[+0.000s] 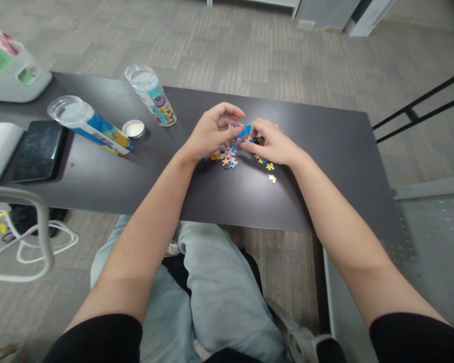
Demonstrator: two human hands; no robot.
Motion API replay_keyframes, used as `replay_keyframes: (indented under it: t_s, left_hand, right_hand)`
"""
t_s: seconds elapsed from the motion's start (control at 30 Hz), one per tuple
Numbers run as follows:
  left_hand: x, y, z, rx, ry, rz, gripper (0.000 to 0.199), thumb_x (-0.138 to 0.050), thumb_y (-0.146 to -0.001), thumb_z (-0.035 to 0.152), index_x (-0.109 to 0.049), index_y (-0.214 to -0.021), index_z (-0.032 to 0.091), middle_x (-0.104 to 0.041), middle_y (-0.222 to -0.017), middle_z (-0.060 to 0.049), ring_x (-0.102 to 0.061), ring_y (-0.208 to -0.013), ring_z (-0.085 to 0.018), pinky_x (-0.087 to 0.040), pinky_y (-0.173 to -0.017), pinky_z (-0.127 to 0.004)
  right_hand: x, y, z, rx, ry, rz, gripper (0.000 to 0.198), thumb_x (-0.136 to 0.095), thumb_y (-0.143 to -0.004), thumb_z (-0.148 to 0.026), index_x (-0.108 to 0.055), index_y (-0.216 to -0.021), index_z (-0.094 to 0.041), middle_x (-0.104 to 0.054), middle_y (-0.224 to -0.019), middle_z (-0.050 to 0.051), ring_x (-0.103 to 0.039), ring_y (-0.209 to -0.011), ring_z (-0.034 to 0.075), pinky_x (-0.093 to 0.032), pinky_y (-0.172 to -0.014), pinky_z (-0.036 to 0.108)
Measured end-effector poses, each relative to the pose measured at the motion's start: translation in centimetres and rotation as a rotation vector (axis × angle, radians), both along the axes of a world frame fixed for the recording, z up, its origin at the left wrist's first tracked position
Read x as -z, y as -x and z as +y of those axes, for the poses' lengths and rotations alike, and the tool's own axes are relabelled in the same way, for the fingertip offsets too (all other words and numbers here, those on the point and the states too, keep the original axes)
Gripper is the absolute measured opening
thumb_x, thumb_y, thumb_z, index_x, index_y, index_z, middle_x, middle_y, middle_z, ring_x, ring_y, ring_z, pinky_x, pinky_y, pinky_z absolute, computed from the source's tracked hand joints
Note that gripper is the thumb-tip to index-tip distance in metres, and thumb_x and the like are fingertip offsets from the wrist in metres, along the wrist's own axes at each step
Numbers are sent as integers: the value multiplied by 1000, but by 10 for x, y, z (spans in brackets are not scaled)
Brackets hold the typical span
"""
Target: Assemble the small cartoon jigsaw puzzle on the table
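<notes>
Clock directions run round the puzzle pieces, with 12 pointing straight away from the seated person. Nearest, toward 6 and 7 o'clock, are the person's legs in light blue jeans (219, 272), and between 5 and 6 o'clock shows part of a grey chair (297, 335). A pale tubular loop (43, 232) stands at 8 o'clock, off the near edge of the dark grey surface (333, 136).

On the surface, one loose piece (272, 178) lies apart between 4 and 5 o'clock. Behind it are the loose puzzle pieces (229, 157), heaped under and beside both hands. The left hand (215, 126) pinches a blue puzzle piece (244, 132) above the heap, its other fingers half curled. The right hand (272, 141) bends its fingers close to that piece's right side; whether it grips anything cannot be told.

At 9 o'clock lie a glossy black slab (38, 151) and, left of it, a white device (0, 151). Also near 9, a blue canister (102, 133) with a clear top stands beside a small round lid (135, 128). At 10 o'clock stands a second canister (159, 103), printed with colourful figures. Farther left, between 9 and 10, is a grey basket (7, 83) with green and pink-white contents. Beyond the surface, toward 12, spreads the carpeted floor (212, 55).
</notes>
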State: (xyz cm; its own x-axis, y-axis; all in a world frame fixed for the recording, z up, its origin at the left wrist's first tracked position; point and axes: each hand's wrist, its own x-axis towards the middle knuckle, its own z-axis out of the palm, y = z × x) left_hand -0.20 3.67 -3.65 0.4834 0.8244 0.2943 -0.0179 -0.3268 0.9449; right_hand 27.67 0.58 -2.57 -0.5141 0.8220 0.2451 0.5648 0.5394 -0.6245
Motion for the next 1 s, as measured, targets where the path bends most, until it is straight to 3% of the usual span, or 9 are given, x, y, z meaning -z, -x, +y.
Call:
replay_keyframes:
  t_s: [0.17, 0.3, 0.43, 0.57, 0.67, 0.83, 1.0]
  left_hand:
    - [-2, -3, -4, 4, 30, -19, 79, -119, -89, 73, -77, -138, 28, -86, -144, -13, -87, -138, -36, -72, -82, -33]
    - [-2, -2, -5, 15, 5, -20, 76, -120, -86, 60, -78, -140, 25, -84, -156, -15, -86, -142, -35, -76, -102, -39]
    - [-1, -2, -7, 31, -9, 35, 58, -114, -94, 46, -82, -136, 22, -88, -142, -13, -89, -127, -30, -76, -109, -42]
    - [-1, -3, -8, 6, -33, 49, 46, -111, -97, 35, -83, -130, 21, -89, -119, -8, -87, -113, -24, -73, -104, -37]
    - [-2, -4, -8, 9, -40, 14, 53, -117, -96, 45, -84, -132, 22, -88, -113, -6, -86, -107, -22, -70, -98, -33]
    - [-9, -6, -11, -2, -74, 2, 78, -118, -90, 86, -86, -120, 22, -89, -113, -8, -86, -105, -23, -71, -97, -34]
    - [-14, -6, -13, -59, -68, 29, 84, -116, -85, 95, -84, -119, 24, -90, -116, -8, -87, -107, -24, -72, -101, -37]
  right_hand:
    - [4, 4, 6, 24, -8, 213, 43, -78, -117, -74, -75, -106, -33, -81, -108, 7, -74, -106, 37, -62, -108, 58]
    - [2, 7, 9, 71, 13, 377, 71, -82, -106, -102, -75, -99, -32, -77, -96, 5, -68, -94, 32, -60, -95, 51]
    - [-4, 8, 9, 76, 52, 425, 84, -86, -95, -115, -76, -95, -32, -74, -91, 3, -65, -90, 29, -60, -92, 49]
    - [-6, 10, 8, 76, 73, 445, 92, -83, -88, -123, -78, -93, -31, -76, -92, 3, -65, -89, 28, -60, -91, 48]
    - [-4, 11, 8, 126, 64, 481, 97, -75, -89, -128, -80, -93, -31, -78, -93, 4, -65, -89, 28, -61, -89, 47]
    - [-4, 10, 10, 175, 50, 480, 97, -80, -83, -128, -78, -92, -31, -78, -91, 3, -67, -89, 28, -63, -91, 47]
    - [-11, 9, 5, 176, 95, 407, 89, -80, -94, -120, -80, -95, -31, -87, -102, 7, -76, -100, 33, -68, -103, 53]
